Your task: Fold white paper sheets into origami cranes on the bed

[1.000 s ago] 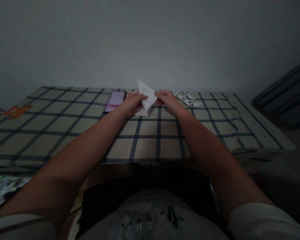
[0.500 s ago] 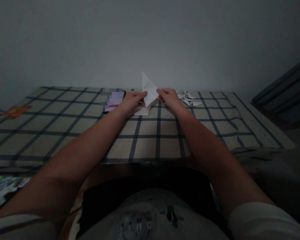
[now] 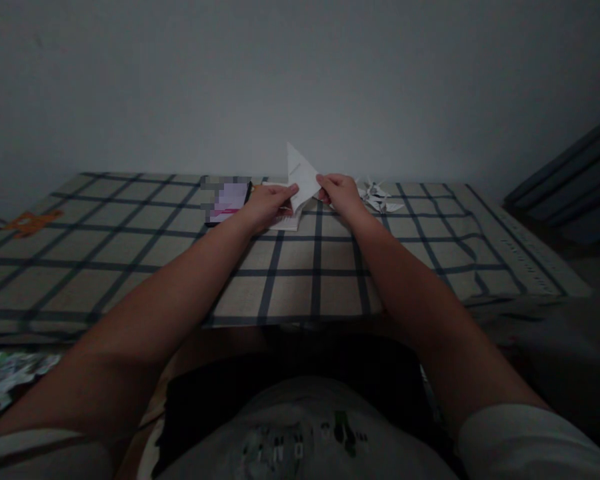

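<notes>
Between my hands a folded sheet of white paper (image 3: 304, 175) is held up above the table, one sharp corner pointing upward. My left hand (image 3: 267, 203) pinches its lower left edge between thumb and fingers. At the paper's right corner, my right hand (image 3: 341, 192) grips it the same way. Under and behind my left hand lies a white pad of paper (image 3: 287, 223), partly covered by the hand. Just right of my right hand rest several folded white paper shapes (image 3: 377, 197) with pointed tips.
A phone with a lit screen (image 3: 229, 200) lies left of my left hand. An orange item (image 3: 33, 223) is at the table's far left. The checked tablecloth (image 3: 293, 287) covers the table, which meets a plain wall (image 3: 300, 80) behind.
The folded paper and both hands have shifted very slightly to the right. Both hands still hold the paper.
</notes>
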Tool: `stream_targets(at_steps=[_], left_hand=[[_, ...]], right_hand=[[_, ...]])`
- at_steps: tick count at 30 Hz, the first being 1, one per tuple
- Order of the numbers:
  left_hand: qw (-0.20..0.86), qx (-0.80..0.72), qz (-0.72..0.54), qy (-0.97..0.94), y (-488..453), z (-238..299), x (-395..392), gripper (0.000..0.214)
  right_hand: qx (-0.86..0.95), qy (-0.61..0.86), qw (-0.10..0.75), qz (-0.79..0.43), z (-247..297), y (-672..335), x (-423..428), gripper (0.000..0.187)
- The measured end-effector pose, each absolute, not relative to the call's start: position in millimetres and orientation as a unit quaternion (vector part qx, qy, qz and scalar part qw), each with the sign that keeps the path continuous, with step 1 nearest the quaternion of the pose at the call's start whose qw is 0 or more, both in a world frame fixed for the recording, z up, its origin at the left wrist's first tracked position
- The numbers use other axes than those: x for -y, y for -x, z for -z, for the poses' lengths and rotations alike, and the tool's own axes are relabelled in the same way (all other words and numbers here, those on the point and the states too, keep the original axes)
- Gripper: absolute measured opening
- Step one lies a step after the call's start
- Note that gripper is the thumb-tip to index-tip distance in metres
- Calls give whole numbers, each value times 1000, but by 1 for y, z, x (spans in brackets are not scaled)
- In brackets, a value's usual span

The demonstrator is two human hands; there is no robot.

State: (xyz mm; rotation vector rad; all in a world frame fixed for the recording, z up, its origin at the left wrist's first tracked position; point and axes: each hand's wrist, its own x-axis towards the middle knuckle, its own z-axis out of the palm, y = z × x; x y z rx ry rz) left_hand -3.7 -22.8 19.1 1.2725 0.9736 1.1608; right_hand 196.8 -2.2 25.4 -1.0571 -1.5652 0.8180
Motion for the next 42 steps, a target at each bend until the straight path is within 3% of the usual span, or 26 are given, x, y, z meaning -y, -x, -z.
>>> stream_targets(at_steps=[31, 42], left_hand=[[530, -448, -441, -569, 7, -21, 28, 27], [556, -433, -423, -569, 7, -24, 30, 12]], right_hand=[[613, 471, 551, -314, -26, -202, -1, 46], [603, 488, 557, -297, -23, -206, -7, 45]])
